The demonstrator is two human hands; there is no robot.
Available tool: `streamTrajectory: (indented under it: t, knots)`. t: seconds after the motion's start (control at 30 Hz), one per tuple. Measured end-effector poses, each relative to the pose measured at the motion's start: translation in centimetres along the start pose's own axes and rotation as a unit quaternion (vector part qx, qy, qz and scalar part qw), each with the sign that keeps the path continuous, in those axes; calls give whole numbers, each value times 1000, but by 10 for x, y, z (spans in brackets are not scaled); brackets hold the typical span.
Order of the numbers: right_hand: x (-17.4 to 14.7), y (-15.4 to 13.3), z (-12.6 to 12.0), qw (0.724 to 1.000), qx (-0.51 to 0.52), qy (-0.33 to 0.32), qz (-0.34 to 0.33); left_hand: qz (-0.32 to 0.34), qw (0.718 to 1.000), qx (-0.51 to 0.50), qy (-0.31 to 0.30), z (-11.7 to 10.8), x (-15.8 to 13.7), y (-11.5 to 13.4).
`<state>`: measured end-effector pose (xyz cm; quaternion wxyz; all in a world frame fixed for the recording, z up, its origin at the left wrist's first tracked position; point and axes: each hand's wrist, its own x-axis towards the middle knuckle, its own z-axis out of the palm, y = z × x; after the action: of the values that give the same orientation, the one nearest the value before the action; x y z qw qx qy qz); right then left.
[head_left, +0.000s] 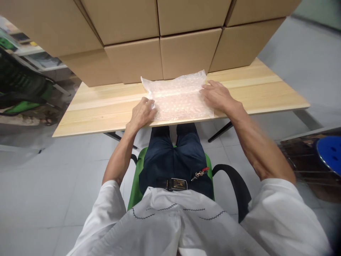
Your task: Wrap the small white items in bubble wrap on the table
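A translucent sheet of bubble wrap (pixel 178 97) lies near the front edge of the wooden table, its back edge and corners lifted a little. My left hand (pixel 144 113) is closed on its left edge, fingers curled and the wrap bunched beside them. On the opposite side, my right hand (pixel 217 95) holds the right edge with bent fingers, their tips partly hidden by the hand. Whether the wrap is a single sheet or a pouch, I cannot tell.
Stacked cardboard boxes (pixel 190 51) form a wall along the back of the wooden table (pixel 266 92). I sit on a green chair (pixel 135 188) with black armrests. A blue stool (pixel 330 153) stands at the right, and a dark chair (pixel 23 78) at the left.
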<state>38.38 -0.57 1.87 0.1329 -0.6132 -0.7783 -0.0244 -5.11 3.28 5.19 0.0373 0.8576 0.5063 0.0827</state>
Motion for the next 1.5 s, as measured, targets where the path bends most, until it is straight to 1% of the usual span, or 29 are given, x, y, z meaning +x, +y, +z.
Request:
streamTrajectory:
  t: [0.03, 0.1, 0.17, 0.23, 0.27, 0.33, 0.43, 0.5, 0.6, 0.7, 0.8, 0.93, 1.03, 1.13, 1.2, 1.27, 1.3, 1.37, 1.43, 1.5]
  knots:
    - [3, -18, -3, 1000, -8, 9, 12, -13, 1000, 7, -2, -2, 1, 7]
    - [9, -61, -2, 1000, 0, 1, 11, -34, 999, 30, -9, -5, 5, 22]
    - [14, -103, 7, 999, 30, -30, -26, -39, 998, 50, -19, -7, 10, 34]
    - [16, -130, 20, 995, 55, -68, -45, -35, 997, 62, -28, -7, 13, 40]
    - [15, -137, 26, 994, 63, -84, -44, -35, 997, 64, -30, -7, 14, 39]
    - [12, -137, 35, 991, 71, -105, -31, -44, 996, 67, -28, -7, 14, 33]
    - [7, -119, 38, 990, 70, -124, -23, -71, 995, 65, -18, -7, 10, 14]
    - [4, -107, 36, 989, 65, -131, -19, -89, 994, 59, -6, -7, 6, 1]
    - [1, -98, 30, 989, 61, -131, -6, -104, 993, 53, 6, -6, 0, -14]
    - [-3, -95, 25, 988, 64, -139, 3, -103, 994, 46, 12, -3, -3, -21]
    - [-6, -92, 20, 987, 70, -148, -1, -100, 995, 27, 14, 0, -2, -25]
    - [-6, -96, 19, 988, 90, -123, -8, -96, 995, 19, 9, 3, 6, -25]
    - [-1, -108, 20, 990, 104, -91, -17, -105, 994, 42, 14, 3, 13, -27]
    - [9, -121, 22, 990, 112, -83, -23, -105, 993, 49, 19, -2, 16, -32]
    - [17, -129, 24, 989, 113, -88, -25, -97, 994, 30, 31, -8, 15, -35]
    - [28, -135, 26, 989, 115, -88, -32, -86, 994, 7, 60, -13, 17, -34]
    - [34, -138, 27, 989, 118, -85, -39, -75, 994, -5, 75, -14, 20, -31]
    - [49, -146, 31, 988, 124, -80, -54, -31, 994, -33, 94, -11, 31, -21]
    - [62, -154, 35, 987, 122, -84, -60, 38, 994, -67, 74, -1, 46, -7]
    - [72, -160, 39, 987, 107, -106, -52, 93, 991, -93, 28, 11, 60, 7]
